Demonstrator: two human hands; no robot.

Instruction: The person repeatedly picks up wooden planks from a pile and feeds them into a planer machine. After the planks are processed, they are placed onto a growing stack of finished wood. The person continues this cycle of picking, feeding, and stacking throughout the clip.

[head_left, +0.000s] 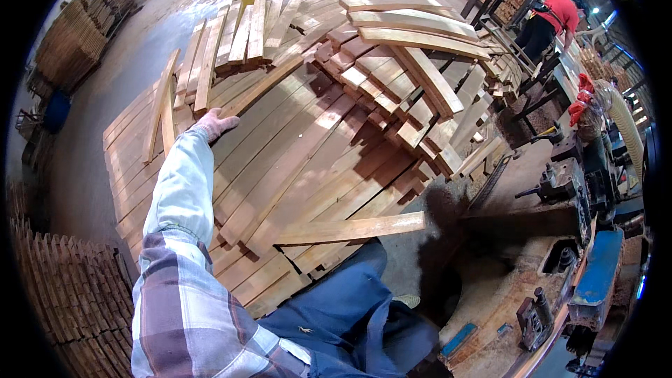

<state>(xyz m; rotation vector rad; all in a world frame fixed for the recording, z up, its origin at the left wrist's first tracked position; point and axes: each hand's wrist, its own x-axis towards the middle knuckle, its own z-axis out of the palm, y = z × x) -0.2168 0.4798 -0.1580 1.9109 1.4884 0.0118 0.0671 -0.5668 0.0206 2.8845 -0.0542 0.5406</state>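
Observation:
My left hand (218, 124), at the end of an outstretched arm in a pale plaid sleeve, is closed around the near end of a long wooden plank (269, 88). The plank slants up to the right over a broad layer of flat boards (280, 147). Just beyond the hand, several loose planks (208, 73) lie side by side. Two narrow boards (165, 108) rest at a slant left of it. My right hand does not show.
A crisscross heap of planks (420, 35) rises at the upper right. A single board (353, 229) lies across the near edge. Machinery with a blue block (595, 273) stands at the right. A person in red (556, 17) bends over farther back. Wood stacks (77, 294) stand left.

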